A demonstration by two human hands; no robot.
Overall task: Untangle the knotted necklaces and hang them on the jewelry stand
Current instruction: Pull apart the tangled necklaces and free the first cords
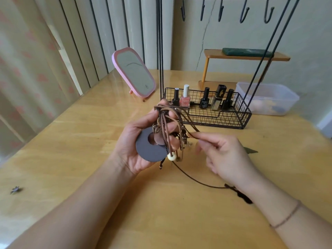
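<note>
1. While the left hand (136,141) cups the tangle of necklaces (168,130) above the middle of the table (71,141), its fingers are curled round the bundle from behind, and a dark flat ring pendant (149,150) rests against the palm at about seven o'clock of the knot.
2. The right hand (226,155) sits at three o'clock of the bundle, its thumb and forefinger closed in a pinch on a single brown cord (190,131) coming out of the tangle; the other fingers hang loosely bent.
3. These cords look soft, light and limp, so I judge they will slide and sag rather than hold any shape. The pendant and the cream bead (171,156) at six o'clock seem the only weighty bits and will likely swing.
4. The best hold, to my eye, is on one cord close to the knot, easing it out rather than tugging, since small metal charms in there could snag.
5. A darker cord (197,180) trails down from the bundle to five o'clock and runs under the right wrist onto the table.
6. The jewelry stand (206,112) waits at twelve o'clock, its hooks (244,13) bare overhead, so nothing is hung yet.
</note>
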